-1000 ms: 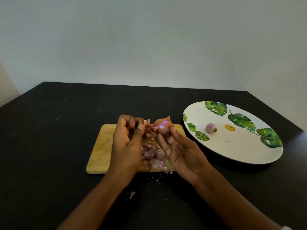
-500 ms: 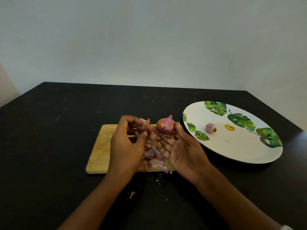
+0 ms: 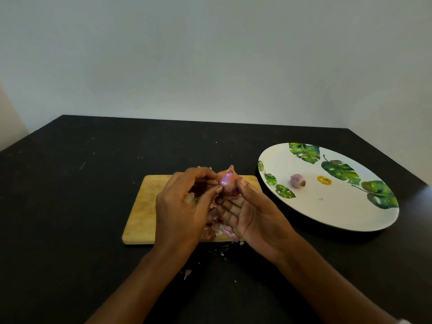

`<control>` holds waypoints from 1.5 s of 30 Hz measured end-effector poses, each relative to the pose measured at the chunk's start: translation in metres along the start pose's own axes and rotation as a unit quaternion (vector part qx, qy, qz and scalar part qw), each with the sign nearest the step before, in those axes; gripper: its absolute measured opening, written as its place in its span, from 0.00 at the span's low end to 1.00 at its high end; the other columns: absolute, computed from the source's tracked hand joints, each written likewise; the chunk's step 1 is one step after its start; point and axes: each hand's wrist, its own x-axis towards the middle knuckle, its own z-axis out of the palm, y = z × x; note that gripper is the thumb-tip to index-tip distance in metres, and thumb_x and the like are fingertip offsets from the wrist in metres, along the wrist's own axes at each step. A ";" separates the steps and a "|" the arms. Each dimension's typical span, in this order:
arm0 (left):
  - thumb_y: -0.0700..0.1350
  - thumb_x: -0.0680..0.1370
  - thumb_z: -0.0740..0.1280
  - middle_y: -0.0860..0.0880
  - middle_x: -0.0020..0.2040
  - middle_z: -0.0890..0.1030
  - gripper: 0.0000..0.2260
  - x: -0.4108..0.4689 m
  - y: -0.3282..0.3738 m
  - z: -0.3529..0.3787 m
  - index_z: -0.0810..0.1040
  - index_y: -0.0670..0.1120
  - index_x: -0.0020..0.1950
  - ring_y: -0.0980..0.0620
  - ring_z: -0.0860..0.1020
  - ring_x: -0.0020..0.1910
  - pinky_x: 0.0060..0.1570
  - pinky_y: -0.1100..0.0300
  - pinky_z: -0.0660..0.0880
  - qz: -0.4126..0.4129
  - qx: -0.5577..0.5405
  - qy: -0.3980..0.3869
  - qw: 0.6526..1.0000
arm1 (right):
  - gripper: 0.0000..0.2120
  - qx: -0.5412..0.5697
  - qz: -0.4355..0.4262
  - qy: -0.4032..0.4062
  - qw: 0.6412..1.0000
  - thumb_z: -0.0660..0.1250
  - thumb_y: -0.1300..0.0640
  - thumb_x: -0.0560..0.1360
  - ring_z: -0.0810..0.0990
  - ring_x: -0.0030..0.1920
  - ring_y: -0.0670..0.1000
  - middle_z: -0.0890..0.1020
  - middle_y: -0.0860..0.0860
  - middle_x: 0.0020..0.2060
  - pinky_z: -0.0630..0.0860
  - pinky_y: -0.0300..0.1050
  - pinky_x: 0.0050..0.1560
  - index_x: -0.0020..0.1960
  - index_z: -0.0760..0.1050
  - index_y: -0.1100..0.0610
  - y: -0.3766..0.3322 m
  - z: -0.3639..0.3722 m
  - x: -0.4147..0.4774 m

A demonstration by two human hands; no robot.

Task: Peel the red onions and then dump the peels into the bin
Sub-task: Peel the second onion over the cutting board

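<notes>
1. A small peel scrap [image 3: 187, 274] is lying on the black table [image 3: 70, 206] towards its front edge, just short of the cutting board [image 3: 145, 206].
2. A pile of peels [image 3: 218, 226] is sitting at the board's front edge, between the two hands.
3. The right hand [image 3: 254, 216] is holding the red onion [image 3: 229, 183] above the board's far right corner, thumb and fingers curled round it.
4. The left hand [image 3: 184, 206] is pinching at the onion's left side with curled fingers and thumb.
5. A peeled onion [image 3: 297, 180] is resting on the leaf-patterned plate [image 3: 339, 213], near the table's right edge.
</notes>
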 end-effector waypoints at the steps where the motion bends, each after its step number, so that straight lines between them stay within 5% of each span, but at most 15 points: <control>1: 0.36 0.70 0.73 0.51 0.45 0.80 0.13 0.000 0.000 0.000 0.77 0.51 0.50 0.60 0.78 0.46 0.47 0.71 0.74 0.005 0.002 -0.001 1.000 | 0.27 0.015 -0.001 -0.001 1.000 0.68 0.51 0.73 0.83 0.52 0.56 0.81 0.63 0.55 0.81 0.46 0.49 0.66 0.71 0.65 0.000 -0.001 0.000; 4: 0.36 0.70 0.73 0.51 0.45 0.80 0.13 -0.001 -0.004 0.000 0.78 0.49 0.50 0.59 0.77 0.46 0.47 0.70 0.74 0.018 0.023 -0.006 1.000 | 0.24 0.049 -0.002 0.009 0.999 0.65 0.53 0.73 0.83 0.53 0.55 0.81 0.63 0.56 0.81 0.43 0.46 0.65 0.72 0.65 -0.004 -0.002 -0.002; 8: 0.35 0.70 0.72 0.58 0.45 0.77 0.12 0.001 -0.008 0.001 0.79 0.49 0.49 0.61 0.76 0.47 0.47 0.73 0.72 -0.003 0.067 -0.015 0.998 | 0.32 0.076 -0.026 -0.008 0.997 0.81 0.57 0.61 0.82 0.56 0.59 0.80 0.64 0.58 0.81 0.46 0.47 0.61 0.75 0.64 -0.008 -0.006 0.000; 12: 0.37 0.72 0.70 0.65 0.47 0.74 0.11 0.001 -0.009 0.001 0.80 0.51 0.50 0.60 0.74 0.52 0.51 0.72 0.71 0.003 0.075 -0.015 0.997 | 0.29 0.037 -0.038 -0.011 0.999 0.69 0.65 0.67 0.81 0.58 0.60 0.79 0.63 0.60 0.81 0.47 0.51 0.68 0.68 0.61 -0.006 -0.005 0.001; 21: 0.53 0.74 0.62 0.55 0.46 0.80 0.09 0.001 -0.009 0.001 0.78 0.54 0.51 0.60 0.78 0.46 0.47 0.66 0.75 -0.008 0.022 -0.012 1.000 | 0.29 -0.038 -0.043 -0.040 0.998 0.68 0.71 0.67 0.82 0.56 0.59 0.81 0.60 0.58 0.81 0.52 0.52 0.67 0.69 0.59 -0.005 -0.004 0.001; 29: 0.43 0.72 0.69 0.52 0.48 0.81 0.12 0.002 -0.008 -0.001 0.78 0.51 0.54 0.60 0.79 0.47 0.48 0.68 0.75 0.028 0.019 -0.016 0.999 | 0.25 -0.080 -0.026 -0.067 0.994 0.68 0.71 0.69 0.83 0.53 0.59 0.81 0.62 0.58 0.82 0.48 0.46 0.64 0.73 0.58 -0.006 0.000 -0.004; 35: 0.45 0.73 0.67 0.50 0.47 0.82 0.12 0.000 -0.009 -0.005 0.76 0.48 0.56 0.59 0.79 0.47 0.48 0.67 0.76 0.097 0.057 -0.020 0.993 | 0.25 -0.092 -0.024 -0.078 0.992 0.67 0.71 0.71 0.82 0.55 0.60 0.80 0.63 0.59 0.81 0.49 0.48 0.66 0.72 0.60 -0.004 -0.001 -0.004; 45: 0.42 0.67 0.69 0.55 0.40 0.76 0.14 -0.001 -0.001 -0.001 0.68 0.55 0.44 0.56 0.77 0.42 0.42 0.70 0.74 -0.013 -0.048 0.018 0.999 | 0.25 -0.093 -0.024 -0.104 0.990 0.66 0.72 0.72 0.79 0.60 0.60 0.79 0.63 0.60 0.79 0.52 0.57 0.68 0.70 0.63 -0.001 0.001 -0.005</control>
